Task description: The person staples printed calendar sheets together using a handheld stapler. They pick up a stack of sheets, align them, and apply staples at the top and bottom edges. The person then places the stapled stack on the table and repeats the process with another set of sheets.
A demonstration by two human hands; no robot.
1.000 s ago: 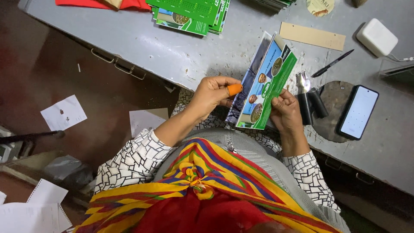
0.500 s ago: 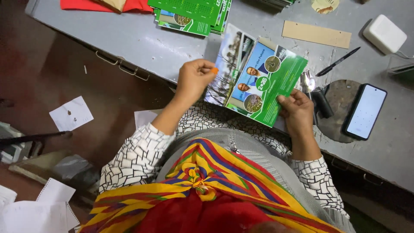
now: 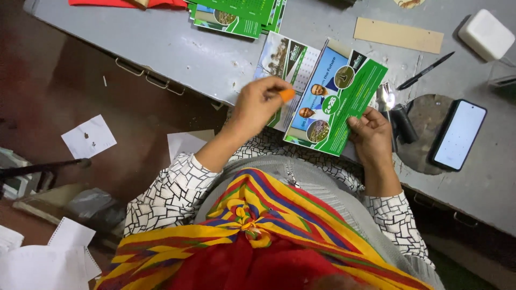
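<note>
**Head view: two hands sorting printed sheets at a grey table**

Head camera looks straight down on a person seated at a grey metal table [image 3: 161,48]. The right hand [image 3: 371,134] pinches the lower right edge of a green and blue printed sheet [image 3: 336,102], thumb on top and fingers curled under, so the sheet is held at a slant just above the table edge with its face toward the person, probably so it can be read or checked. The left hand [image 3: 258,104] is loosely curled, fingers bent in and not fully closed; an orange cap or tip [image 3: 287,95] shows at one finger, though whether it is worn or held cannot be told. That hand hovers over a second printed sheet [image 3: 285,62] lying flat beside and partly under the held one; whether it touches the paper is unclear.

Farther up the table lies a stack of green sheets [image 3: 236,16], near enough to reach. To the right sit a strip of brown card [image 3: 398,35], a black pen [image 3: 424,71], a white box [image 3: 486,35] and a phone [image 3: 458,134] resting on a dark round mat [image 3: 419,115]. Loose white paper [image 3: 88,137] lies on the floor to the left.
</note>
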